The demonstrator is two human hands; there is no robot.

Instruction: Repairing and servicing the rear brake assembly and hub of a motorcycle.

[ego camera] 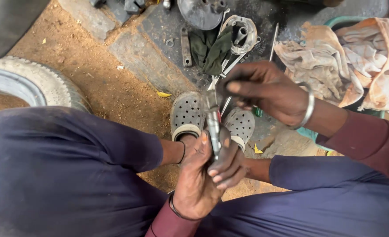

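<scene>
A tyre (32,83) lies at nine o'clock, stained rags (348,61) at two o'clock. At centre, above grey clogs (188,115), the left hand (203,175) has its grip clenched around a slim metal tool (213,127). The right hand (264,90) pinches the tool's upper end, grip clenched.

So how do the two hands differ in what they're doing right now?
The left hand is wrapped around the lower end of a slim metal tool, fingers curled; the right hand pinches its top from above. The right wrist wears a metal bangle, the left a dark band. Both grip the same tool.
</scene>
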